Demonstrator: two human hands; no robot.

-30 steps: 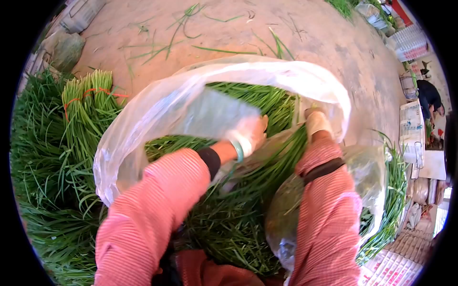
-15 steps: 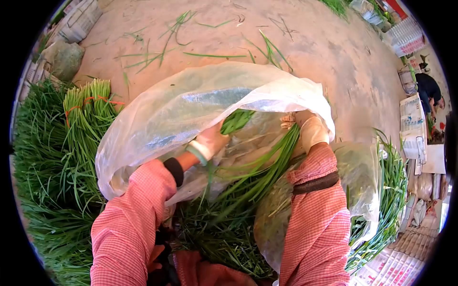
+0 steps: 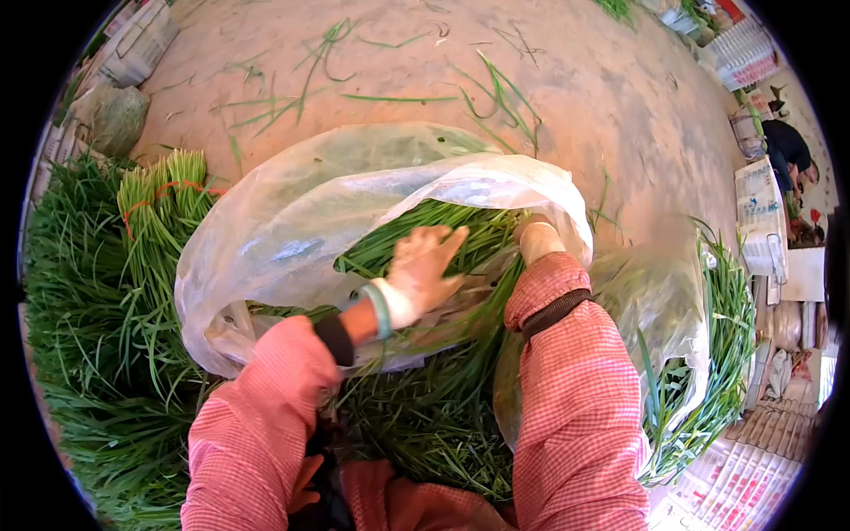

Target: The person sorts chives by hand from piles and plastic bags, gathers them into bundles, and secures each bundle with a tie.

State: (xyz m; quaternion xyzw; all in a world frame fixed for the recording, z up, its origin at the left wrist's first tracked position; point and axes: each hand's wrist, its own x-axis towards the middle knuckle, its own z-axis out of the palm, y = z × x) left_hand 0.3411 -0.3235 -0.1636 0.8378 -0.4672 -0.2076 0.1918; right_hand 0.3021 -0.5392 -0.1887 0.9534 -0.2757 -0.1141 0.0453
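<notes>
A large clear plastic bag [image 3: 266, 234] lies with its mouth towards me. Inside it rests a bunch of green garlic chives [image 3: 421, 221]. My left hand [image 3: 425, 273], in a pale glove with a green band at the wrist, is over the bag mouth with fingers spread, holding nothing. My right hand [image 3: 537, 237], gloved too, reaches into the bag at the stalk ends. Its fingers are mostly hidden, but it appears closed on the chives, and some long leaves hang down from there. Loose chives [image 3: 434, 425] are heaped below, in front of my lap.
At left stands a big pile of chives [image 3: 97, 336] with a bundle [image 3: 168, 190] tied in red. Another plastic bag [image 3: 664, 310] with greens sits at right. Stray leaves lie on the floor [image 3: 584, 97]. Far right, a person [image 3: 788, 155] bends beside white crates [image 3: 761, 208].
My left hand has let go of the bag's edge and moved right and down, fingers spreading. My right hand has shifted left, and the chives now lie across the bag's inside.
</notes>
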